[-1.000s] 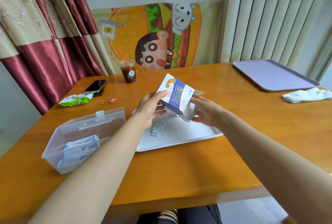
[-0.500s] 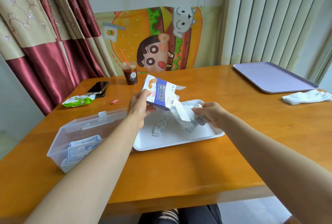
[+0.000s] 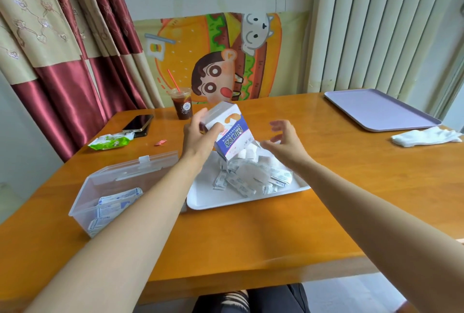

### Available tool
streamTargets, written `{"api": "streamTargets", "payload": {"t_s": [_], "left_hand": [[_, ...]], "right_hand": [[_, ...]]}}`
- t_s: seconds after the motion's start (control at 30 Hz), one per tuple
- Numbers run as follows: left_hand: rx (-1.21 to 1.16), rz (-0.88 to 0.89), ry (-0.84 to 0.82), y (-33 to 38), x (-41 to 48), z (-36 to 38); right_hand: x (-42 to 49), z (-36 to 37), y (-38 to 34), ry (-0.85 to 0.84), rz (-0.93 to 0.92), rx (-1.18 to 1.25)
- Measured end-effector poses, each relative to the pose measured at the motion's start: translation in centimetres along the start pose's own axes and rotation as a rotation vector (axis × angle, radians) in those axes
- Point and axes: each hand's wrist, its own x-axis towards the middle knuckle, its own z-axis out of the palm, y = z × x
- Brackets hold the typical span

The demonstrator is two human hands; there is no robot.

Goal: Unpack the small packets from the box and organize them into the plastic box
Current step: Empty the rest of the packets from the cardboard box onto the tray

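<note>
My left hand (image 3: 198,137) grips a white and blue cardboard box (image 3: 229,134), tipped with its open end down over a white tray (image 3: 226,199). A heap of small white packets (image 3: 253,177) lies on the tray under the box mouth. My right hand (image 3: 283,139) hovers just right of the box with fingers spread and holds nothing. A clear plastic box (image 3: 120,187) with its lid open stands left of the tray and holds several packets (image 3: 113,204).
At the back left of the wooden table are a phone (image 3: 138,123), an iced drink cup (image 3: 182,107), a green wrapper (image 3: 110,142) and a small red scrap (image 3: 160,142). A lilac tray (image 3: 379,109) and a white cloth (image 3: 424,137) lie at the right.
My left hand has turned the box mouth down and many packets have spilled onto the tray. My right hand has let go of the packets it was pulling and now hangs open beside the box.
</note>
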Motion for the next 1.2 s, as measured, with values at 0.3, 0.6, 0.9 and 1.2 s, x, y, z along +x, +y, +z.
{"api": "streamTargets", "payload": {"t_s": [0.3, 0.6, 0.9, 1.2], "left_hand": [[0.081, 0.203, -0.155, 2.7, -0.7, 1.2], [0.021, 0.084, -0.173, 2.7, -1.2, 0.5], [0.01, 0.012, -0.2, 1.7, -2.0, 0.6], [-0.068, -0.1, -0.226, 1.8, -1.7, 0.5]], "right_hand": [[-1.3, -0.9, -3.3, -0.428, -0.093, 0.297], [0.3, -0.8, -3.0, -0.217, -0.097, 0.248], [0.0, -0.5, -2.8, -0.189, -0.038, 0.2], [-0.4, -1.8, -4.7, -0.173, -0.001, 0.361]]}}
